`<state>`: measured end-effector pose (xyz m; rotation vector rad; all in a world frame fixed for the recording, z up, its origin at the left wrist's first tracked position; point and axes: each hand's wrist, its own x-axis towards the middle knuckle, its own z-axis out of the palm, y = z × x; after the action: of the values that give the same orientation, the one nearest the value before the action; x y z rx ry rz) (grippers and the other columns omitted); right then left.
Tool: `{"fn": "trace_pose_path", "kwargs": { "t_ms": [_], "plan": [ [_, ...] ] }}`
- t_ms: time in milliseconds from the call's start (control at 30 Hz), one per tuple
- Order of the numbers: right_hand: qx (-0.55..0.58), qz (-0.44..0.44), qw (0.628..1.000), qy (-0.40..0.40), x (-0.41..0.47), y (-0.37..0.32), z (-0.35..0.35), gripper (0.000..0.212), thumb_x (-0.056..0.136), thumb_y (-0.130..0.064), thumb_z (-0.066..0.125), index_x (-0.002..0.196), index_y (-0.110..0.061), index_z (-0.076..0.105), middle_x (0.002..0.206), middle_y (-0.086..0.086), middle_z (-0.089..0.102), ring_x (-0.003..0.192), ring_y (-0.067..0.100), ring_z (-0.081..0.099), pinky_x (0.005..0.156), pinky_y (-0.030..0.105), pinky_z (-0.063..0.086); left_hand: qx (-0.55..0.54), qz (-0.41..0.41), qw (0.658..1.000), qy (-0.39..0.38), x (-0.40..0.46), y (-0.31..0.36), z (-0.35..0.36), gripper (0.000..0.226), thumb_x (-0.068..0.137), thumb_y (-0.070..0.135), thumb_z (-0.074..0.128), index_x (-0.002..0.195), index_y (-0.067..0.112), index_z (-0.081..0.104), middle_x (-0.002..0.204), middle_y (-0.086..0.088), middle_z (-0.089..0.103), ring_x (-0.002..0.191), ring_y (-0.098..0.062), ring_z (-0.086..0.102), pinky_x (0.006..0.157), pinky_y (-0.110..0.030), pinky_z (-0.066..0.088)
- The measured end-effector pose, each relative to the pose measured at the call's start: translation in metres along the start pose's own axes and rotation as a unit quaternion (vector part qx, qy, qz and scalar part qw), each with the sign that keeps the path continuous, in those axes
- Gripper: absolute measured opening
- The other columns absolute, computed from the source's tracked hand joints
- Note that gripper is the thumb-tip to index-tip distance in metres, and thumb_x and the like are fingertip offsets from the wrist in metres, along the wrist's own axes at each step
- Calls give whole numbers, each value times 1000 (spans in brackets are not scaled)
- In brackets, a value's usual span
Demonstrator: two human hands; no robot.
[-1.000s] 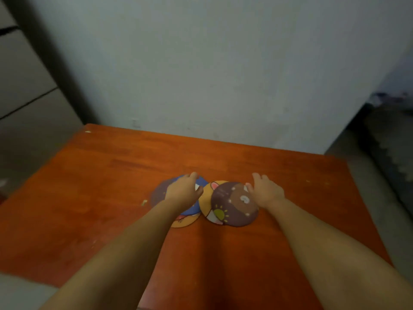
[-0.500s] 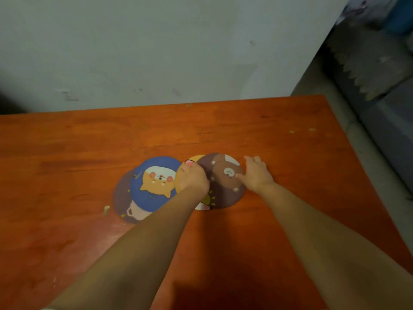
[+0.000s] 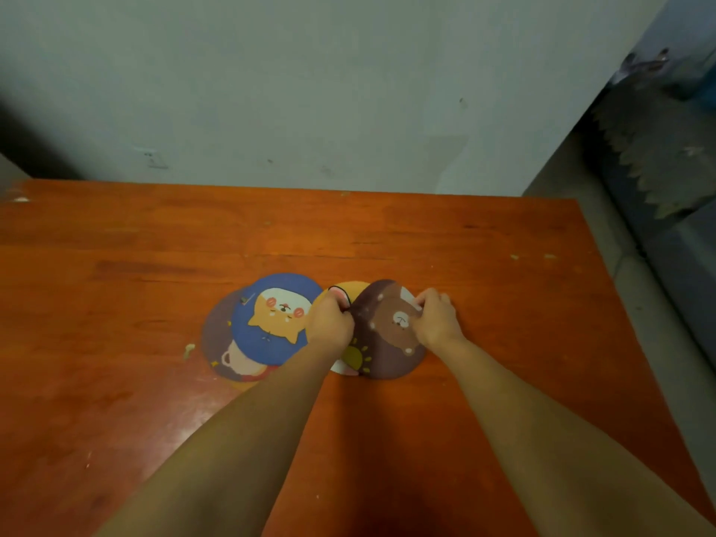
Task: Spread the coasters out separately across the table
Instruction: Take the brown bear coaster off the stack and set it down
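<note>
Head view, right hand [image 3: 436,321] pinching brown coaster [image 3: 387,343]

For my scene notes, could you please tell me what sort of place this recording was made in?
Probably a plain room in a home, though that is a guess. A worn orange-brown wooden table stands against a bare pale wall, cartoon coasters overlap on it, and what may be a grey sofa sits beside it.

Views: one, head-worn, wide-angle. Position: above the near edge of the table [image 3: 116,381]. Facing: forward and down, toward the wall [image 3: 310,91]. Range: close, both forearms entering from the bottom. Floor [image 3: 639,304] at right.
</note>
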<state>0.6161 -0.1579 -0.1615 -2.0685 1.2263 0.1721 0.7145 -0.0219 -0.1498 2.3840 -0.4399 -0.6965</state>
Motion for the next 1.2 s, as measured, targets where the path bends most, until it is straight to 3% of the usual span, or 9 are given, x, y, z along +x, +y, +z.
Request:
{"fn": "trace_pose_path", "kwargs": {
  "t_ms": [133, 233, 400, 533, 667, 767, 867, 1033, 1200],
  "plan": [
    [29, 4, 999, -37, -3, -8, -9, 49, 89, -17, 60, 134, -17, 41, 140, 16, 44, 128, 37, 42, 102, 47, 44, -138, 58, 989, 0, -18, 0, -14, 15, 96, 0, 44, 87, 11, 41, 88, -10, 49, 75, -27, 40, 69, -40, 30],
    [38, -16, 997, -70, -8, -19, -18, 8, 91, -19, 58, 88, -12, 54, 113, 17, 61, 102, 33, 57, 90, 47, 49, -168, 57, 984, 21, -23, -2, -35, 15, 98, 3, 45, 87, 12, 41, 77, 4, 45, 64, -16, 40, 65, -35, 30],
    [142, -53, 981, -124, -18, -61, -29, 18, 90, -12, 59, 72, -14, 56, 96, 18, 63, 87, 27, 60, 77, 41, 49, -222, -21, 973, 53, -28, -21, -80, 28, 97, 2, 49, 75, 18, 41, 73, 0, 43, 62, -20, 35, 63, -38, 32],
    [171, -100, 966, -167, -27, -111, -29, 10, 89, -11, 60, 98, -7, 63, 99, 20, 66, 83, 29, 64, 72, 44, 56, -389, -77, 915, 77, -39, -41, -128, 21, 93, -2, 52, 83, 17, 52, 74, -7, 54, 62, -18, 49, 50, -26, 45],
    [195, -132, 954, -185, -40, -162, -11, 7, 91, -6, 58, 98, -6, 58, 96, 22, 62, 77, 30, 62, 68, 45, 57, -510, -121, 851, 47, -49, -69, -167, 21, 93, 3, 56, 113, 8, 58, 95, -14, 61, 73, -19, 59, 63, -32, 54],
    [167, -166, 954, -185, -42, -195, 8, 14, 92, -7, 57, 104, 0, 60, 85, 17, 64, 52, 15, 61, 39, 24, 48, -467, -137, 873, 28, -51, -93, -192, 14, 94, 7, 55, 82, 12, 60, 81, -7, 62, 67, -17, 60, 48, -23, 55],
    [167, -176, 951, -191, -39, -225, 33, 20, 93, -8, 57, 109, 2, 60, 72, 9, 60, 31, -1, 53, 31, 14, 40, -430, -150, 889, 52, -38, -114, -220, 25, 94, 7, 54, 70, 14, 54, 74, -5, 58, 64, -18, 58, 56, -29, 52],
    [198, -140, 952, -189, -29, -274, 83, 15, 91, -10, 58, 106, -7, 61, 102, 21, 64, 87, 32, 65, 76, 49, 56, -377, -153, 912, 56, 14, -155, -273, 26, 93, 7, 57, 69, 15, 52, 74, -5, 58, 65, -19, 56, 59, -30, 49],
    [211, -98, 964, -128, -4, -320, 129, 7, 91, -11, 57, 97, -12, 60, 89, 11, 61, 82, 27, 58, 62, 35, 50, -320, -139, 937, -16, 86, -183, -323, 28, 93, 6, 57, 67, 14, 51, 76, -6, 59, 68, -20, 57, 67, -36, 51]
  ]
}}
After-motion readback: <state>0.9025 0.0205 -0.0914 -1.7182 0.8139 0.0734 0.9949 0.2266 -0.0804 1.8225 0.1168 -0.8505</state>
